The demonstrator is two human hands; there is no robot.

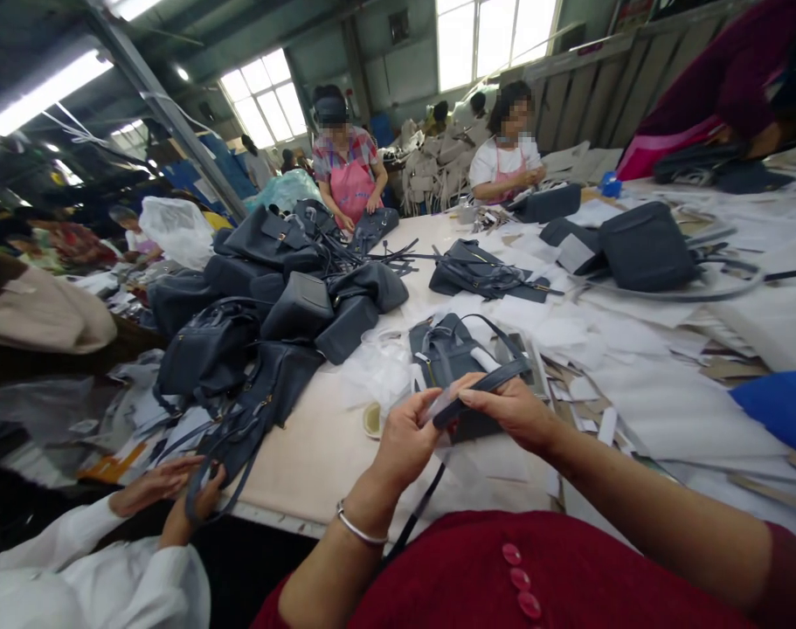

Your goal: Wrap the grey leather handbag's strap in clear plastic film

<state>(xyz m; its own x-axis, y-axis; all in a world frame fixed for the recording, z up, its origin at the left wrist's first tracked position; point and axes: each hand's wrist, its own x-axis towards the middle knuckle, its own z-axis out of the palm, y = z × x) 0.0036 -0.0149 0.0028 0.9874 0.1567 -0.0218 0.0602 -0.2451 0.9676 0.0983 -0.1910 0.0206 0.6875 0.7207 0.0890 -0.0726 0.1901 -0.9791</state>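
Note:
My left hand (407,441) and my right hand (512,411) are both closed on a dark grey bag strap (493,382) held just above the table's near edge. A thin clear film piece (440,404) sits between the fingers of the left hand at the strap's end. The strap's loose tail (418,511) hangs down toward my red top. Right behind my hands lies a dark grey bag (446,354) with white wrapped hardware. A silver bangle circles my left wrist.
A heap of dark grey bags (273,306) fills the table's left. White paper scraps (633,384) cover the right, with a blue bin (781,406) at the edge. A co-worker's hands in white sleeves (175,489) hold a strap at lower left. Other people work at the far end.

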